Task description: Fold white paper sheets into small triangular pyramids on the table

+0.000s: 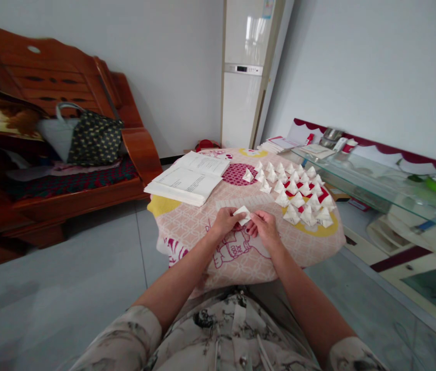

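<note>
A small folded piece of white paper (pixel 242 215) is pinched between my two hands, just above the near part of the cloth-covered table. My left hand (pixel 227 220) grips its left side between thumb and fingers. On its right edge are the fingertips of my right hand (pixel 264 228), curled inward. Several folded white paper pieces (pixel 291 214) stand in rows to the right, beyond my right hand. An open book or stack of printed sheets (pixel 187 178) lies at the table's left. Just past my hands is a row of pale flat strips (pixel 237 201), partly hidden.
A patterned pink and yellow cloth (pixel 187 226) covers the table. At the right stands a glass-topped cabinet (pixel 380 183) bearing cups and papers. A wooden bench (pixel 59 175) with bags is at the left. A tall white air conditioner (pixel 243 103) stands behind.
</note>
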### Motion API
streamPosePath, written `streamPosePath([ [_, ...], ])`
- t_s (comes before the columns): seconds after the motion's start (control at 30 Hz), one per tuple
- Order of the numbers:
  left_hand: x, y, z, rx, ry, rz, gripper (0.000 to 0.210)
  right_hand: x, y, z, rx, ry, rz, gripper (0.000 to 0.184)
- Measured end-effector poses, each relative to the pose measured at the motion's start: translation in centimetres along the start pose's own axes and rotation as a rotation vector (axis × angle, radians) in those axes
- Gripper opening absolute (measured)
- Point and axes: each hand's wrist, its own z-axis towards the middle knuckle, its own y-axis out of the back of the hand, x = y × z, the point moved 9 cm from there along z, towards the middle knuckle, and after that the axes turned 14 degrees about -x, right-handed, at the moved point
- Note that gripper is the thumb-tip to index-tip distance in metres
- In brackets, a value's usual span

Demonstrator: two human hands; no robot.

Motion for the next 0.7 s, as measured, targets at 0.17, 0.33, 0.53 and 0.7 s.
streamPosePath([
  [0.17, 0.3, 0.2, 0.3, -0.005, -0.004, -0.017, 0.033, 0.0, -0.4, -0.2, 0.053, -0.007, 0.017, 0.034],
  [0.33, 0.2, 0.0, 0.1, 0.023, 0.031, -0.119, 0.032, 0.1, -0.6, -0.4, 0.083, -0.022, 0.023, 0.033],
  [0.53, 0.6, -1.2, -0.6, 0.148, 0.142, -0.164, 0.029, 0.2, 0.3, -0.1, -0.016, -0.015, 0.041, 0.033],
  [0.7, 0.3, -1.2, -0.6, 0.158, 0.085, -0.105, 0.023, 0.4, 0.2, -0.2, -0.006, -0.014, 0.043, 0.034],
])
